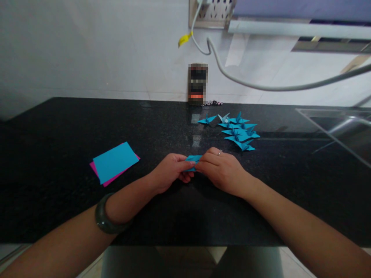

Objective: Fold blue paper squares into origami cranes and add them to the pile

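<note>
A small folded blue paper piece [193, 159] is pinched between both my hands over the black stone counter [58, 127]. My left hand [171, 172], with a dark bangle on its wrist, grips the piece's left end. My right hand [222, 170], with a ring on one finger, grips its right end; the fingers cover most of the paper. Behind my right hand lie several finished blue paper cranes [239, 133] in a cluster.
A stack of flat sheets [114, 162], blue on top of pink, lies to the left. A small dark box [198, 84] stands against the back wall. A grey hose [261, 85] hangs across the wall. A clear tray edge [333, 127] sits at right.
</note>
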The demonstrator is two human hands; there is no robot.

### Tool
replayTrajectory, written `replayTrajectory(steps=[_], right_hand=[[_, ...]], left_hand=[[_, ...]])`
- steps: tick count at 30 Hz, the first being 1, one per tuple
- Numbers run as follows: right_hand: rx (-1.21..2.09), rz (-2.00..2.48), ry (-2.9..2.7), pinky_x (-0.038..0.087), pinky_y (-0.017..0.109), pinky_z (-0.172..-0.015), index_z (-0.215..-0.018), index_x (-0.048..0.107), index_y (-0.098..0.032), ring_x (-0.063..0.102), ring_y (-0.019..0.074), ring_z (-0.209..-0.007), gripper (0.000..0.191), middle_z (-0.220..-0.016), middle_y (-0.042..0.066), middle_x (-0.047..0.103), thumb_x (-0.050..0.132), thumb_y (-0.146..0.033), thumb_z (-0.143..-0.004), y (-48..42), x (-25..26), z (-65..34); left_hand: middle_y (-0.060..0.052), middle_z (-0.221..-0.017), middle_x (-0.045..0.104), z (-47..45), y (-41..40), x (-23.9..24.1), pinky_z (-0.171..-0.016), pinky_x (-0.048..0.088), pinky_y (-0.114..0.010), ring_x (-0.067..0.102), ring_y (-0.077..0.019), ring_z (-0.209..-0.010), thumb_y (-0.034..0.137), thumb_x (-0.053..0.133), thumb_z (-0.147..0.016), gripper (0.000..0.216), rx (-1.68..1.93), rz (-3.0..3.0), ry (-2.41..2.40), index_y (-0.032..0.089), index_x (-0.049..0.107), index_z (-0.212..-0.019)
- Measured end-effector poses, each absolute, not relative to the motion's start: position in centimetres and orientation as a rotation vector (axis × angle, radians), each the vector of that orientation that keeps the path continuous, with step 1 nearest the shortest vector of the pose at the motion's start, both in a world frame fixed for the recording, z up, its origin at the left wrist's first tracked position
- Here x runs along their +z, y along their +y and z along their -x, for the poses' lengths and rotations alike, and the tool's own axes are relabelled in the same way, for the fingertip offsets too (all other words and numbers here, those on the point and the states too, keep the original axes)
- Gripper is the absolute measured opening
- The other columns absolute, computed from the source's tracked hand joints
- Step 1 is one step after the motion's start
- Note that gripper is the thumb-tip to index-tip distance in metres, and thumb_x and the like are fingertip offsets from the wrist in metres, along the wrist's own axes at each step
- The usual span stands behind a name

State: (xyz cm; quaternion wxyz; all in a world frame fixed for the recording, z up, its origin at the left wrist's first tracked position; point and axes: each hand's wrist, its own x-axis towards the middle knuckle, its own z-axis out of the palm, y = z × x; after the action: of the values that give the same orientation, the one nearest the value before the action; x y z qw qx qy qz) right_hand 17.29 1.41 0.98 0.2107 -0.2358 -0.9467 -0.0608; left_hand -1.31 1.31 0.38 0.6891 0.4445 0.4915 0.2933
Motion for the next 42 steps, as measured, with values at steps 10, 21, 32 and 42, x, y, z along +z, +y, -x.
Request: replayTrajectory(steps=[10,21,32,42], right_hand=[[-0.175,0.627,-2.641,0.039,0.029,-0.066,-0.091,0.063,-0.014,0.046,0.0160,-0.072,0.031,-0.077,0.007,0.060,0.033,-0.016,-0.093,1.6,0.8,-17.3],[-0.238,0.650,-2.695,0.037,0.029,-0.063,-0.083,0.063,-0.014,0.043,0.0157,-0.069,0.029,-0.074,0.006,0.057,0.035,-0.019,-0.093,1.2,1.2,-17.1],[-0.163,0.824,-2.671,0.037,0.030,-0.065,-0.087,0.060,-0.015,0.042,0.0191,-0.078,0.023,-0.084,0.008,0.057,0.037,-0.017,-0.091,1.0,1.1,-16.6],[0.035,1.054,-2.670,0.037,0.031,-0.068,-0.089,0.060,-0.015,0.041,0.0194,-0.078,0.019,-0.083,0.008,0.054,0.041,-0.014,-0.087,0.7,1.5,-16.2]], left_hand=[[0.000,-0.052,0.059,1.2,1.3,0.5,-0.044,0.042,-0.019,0.051,-0.0068,-0.041,0.021,0.061,-0.071,0.015,0.645,-1.004,1.122,0.012,0.059,-0.060],[0.000,-0.052,0.058,1.2,1.3,0.6,-0.043,0.041,-0.019,0.051,-0.0067,-0.042,0.020,0.060,-0.072,0.015,0.640,-0.991,1.133,0.012,0.058,-0.060],[0.001,-0.052,0.058,1.1,1.3,0.6,-0.045,0.041,-0.019,0.050,-0.0065,-0.043,0.027,0.065,-0.069,0.017,0.638,-1.006,1.120,0.012,0.059,-0.062],[0.000,-0.055,0.060,1.1,1.2,0.3,-0.049,0.041,-0.021,0.051,-0.0071,-0.045,0.025,0.062,-0.073,0.016,0.615,-1.059,1.121,0.012,0.060,-0.065]])
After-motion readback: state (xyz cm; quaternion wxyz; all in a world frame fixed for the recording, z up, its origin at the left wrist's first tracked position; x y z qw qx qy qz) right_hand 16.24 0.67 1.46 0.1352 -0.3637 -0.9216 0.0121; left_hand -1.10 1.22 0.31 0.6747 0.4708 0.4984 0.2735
